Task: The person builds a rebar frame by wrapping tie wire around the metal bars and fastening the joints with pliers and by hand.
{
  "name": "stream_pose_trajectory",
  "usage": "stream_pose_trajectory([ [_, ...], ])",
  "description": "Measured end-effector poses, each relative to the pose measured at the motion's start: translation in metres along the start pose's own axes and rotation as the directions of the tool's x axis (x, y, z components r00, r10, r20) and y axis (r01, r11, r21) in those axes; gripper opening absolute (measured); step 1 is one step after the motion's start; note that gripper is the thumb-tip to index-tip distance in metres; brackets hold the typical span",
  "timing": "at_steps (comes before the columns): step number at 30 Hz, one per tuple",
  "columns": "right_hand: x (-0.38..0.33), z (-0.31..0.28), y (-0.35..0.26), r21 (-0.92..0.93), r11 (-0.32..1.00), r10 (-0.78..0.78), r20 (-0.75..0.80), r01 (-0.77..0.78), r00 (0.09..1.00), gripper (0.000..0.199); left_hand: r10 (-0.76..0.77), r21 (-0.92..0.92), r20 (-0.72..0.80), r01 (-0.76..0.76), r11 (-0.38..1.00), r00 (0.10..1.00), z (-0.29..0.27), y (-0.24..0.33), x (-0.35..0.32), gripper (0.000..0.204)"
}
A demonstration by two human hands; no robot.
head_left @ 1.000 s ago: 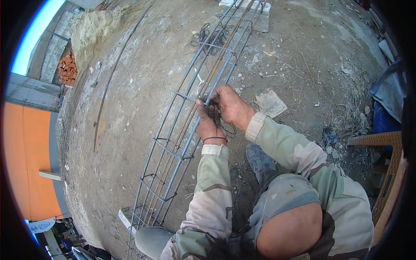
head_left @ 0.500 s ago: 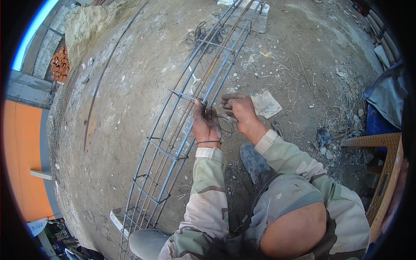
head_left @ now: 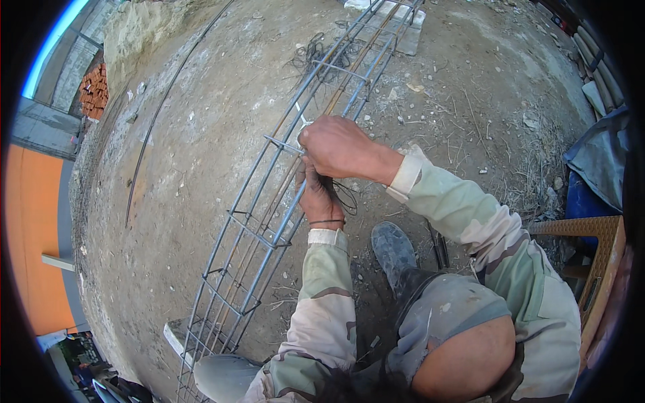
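A long rebar cage [head_left: 252, 232] of steel bars with square stirrups runs from the lower left to the top middle. My left hand [head_left: 319, 199] is closed against its near side at a stirrup [head_left: 282, 145]. Loops of thin dark tie wire [head_left: 347, 193] stick out beside that hand and appear held in it. Just above, my right hand [head_left: 339, 149] is closed over the bars at the same stirrup. Its fingertips are turned away, so whatever they grip is hidden. The two hands nearly touch and partly cover that joint.
Pale blocks prop the cage at the far end [head_left: 408, 33] and near end [head_left: 176, 339]. Tangled wire [head_left: 316, 57] lies beyond it. A loose bar [head_left: 149, 131] lies left. By my boot [head_left: 391, 248] is a dark two-handled tool [head_left: 440, 250]. A brown plastic chair [head_left: 601, 269] stands right.
My right hand has moved left and up, from beside the cage to over the stirrup joint. The left hand stays by the bars, its fingers now partly covered.
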State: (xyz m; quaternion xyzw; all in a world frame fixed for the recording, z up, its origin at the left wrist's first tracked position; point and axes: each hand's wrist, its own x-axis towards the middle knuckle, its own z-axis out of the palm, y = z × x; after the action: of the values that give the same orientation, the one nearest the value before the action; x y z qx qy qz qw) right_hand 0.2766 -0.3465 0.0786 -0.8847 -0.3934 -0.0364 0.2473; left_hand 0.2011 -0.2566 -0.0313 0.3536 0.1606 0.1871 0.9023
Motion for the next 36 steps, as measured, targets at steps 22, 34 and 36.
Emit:
stream_pose_trajectory([
  [22,-0.052,0.056,-0.014,0.553,0.815,0.459,-0.435,-0.173,0.775,0.012,-0.178,-0.138,-0.130,0.160,0.977,0.975,0.017,0.006,-0.025,0.026],
  [34,-0.040,0.030,0.007,0.803,0.365,0.627,0.163,-0.472,0.762,0.008,-0.509,0.397,-0.171,0.532,0.748,0.844,0.041,0.093,-0.011,0.016],
  [36,-0.044,0.032,0.004,0.745,0.492,0.616,0.068,-0.450,0.785,0.007,-0.679,0.231,-0.171,0.699,0.677,0.714,0.039,0.122,0.020,0.014],
])
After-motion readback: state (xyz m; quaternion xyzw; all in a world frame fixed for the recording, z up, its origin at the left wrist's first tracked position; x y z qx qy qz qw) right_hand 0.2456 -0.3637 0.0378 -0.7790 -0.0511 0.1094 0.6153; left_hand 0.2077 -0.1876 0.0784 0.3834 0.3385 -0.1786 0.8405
